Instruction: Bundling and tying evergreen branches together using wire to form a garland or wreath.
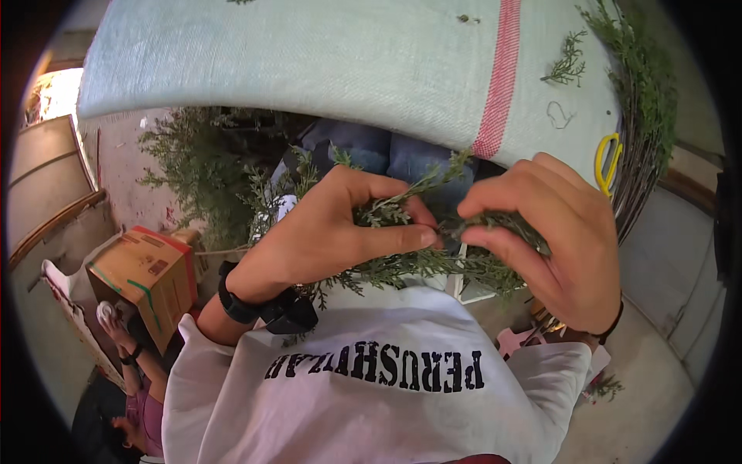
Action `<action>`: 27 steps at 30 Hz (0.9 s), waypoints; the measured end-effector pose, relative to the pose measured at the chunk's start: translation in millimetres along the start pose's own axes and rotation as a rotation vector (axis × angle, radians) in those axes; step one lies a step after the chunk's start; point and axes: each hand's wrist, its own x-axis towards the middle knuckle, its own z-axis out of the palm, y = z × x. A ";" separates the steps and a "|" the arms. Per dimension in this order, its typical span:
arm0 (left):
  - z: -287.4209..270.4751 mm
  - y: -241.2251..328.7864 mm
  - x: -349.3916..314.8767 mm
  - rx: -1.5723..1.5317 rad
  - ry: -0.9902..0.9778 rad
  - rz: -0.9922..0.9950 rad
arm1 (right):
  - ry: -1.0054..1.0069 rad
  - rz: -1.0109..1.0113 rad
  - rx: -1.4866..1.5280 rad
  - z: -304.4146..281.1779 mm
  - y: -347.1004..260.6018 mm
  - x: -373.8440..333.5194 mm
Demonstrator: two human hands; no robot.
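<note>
My left hand (332, 232) pinches feathery evergreen sprigs (382, 213) between thumb and forefinger, just above my lap. Close by on its right, my right hand (560, 232) has its thumb and bent fingers closed on more of the same greenery. The two sets of fingertips are a short gap apart. More evergreen foliage (394, 268) hangs under both hands, across the front of my white shirt. Whether a thread or wire runs between the fingers cannot be made out.
Ahead is a work surface covered in pale woven sacking (309, 62). On it lie a loose sprig (568, 62), yellow-handled scissors (607, 166) and a branch bundle (641, 116) along the right edge. Leafy branches (205, 174), a cardboard box (143, 271) and another person (151, 402) are left.
</note>
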 end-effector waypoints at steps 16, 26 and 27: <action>19.3 -3.5 2.7 0.139 0.133 0.106 | 0.106 0.528 0.643 40.8 21.6 -39.9; 14.8 -0.4 8.9 0.287 0.096 0.065 | 0.111 0.530 0.690 47.6 30.8 -44.4; 14.1 0.2 9.3 0.318 0.087 0.057 | 0.107 0.551 0.687 47.1 30.6 -44.2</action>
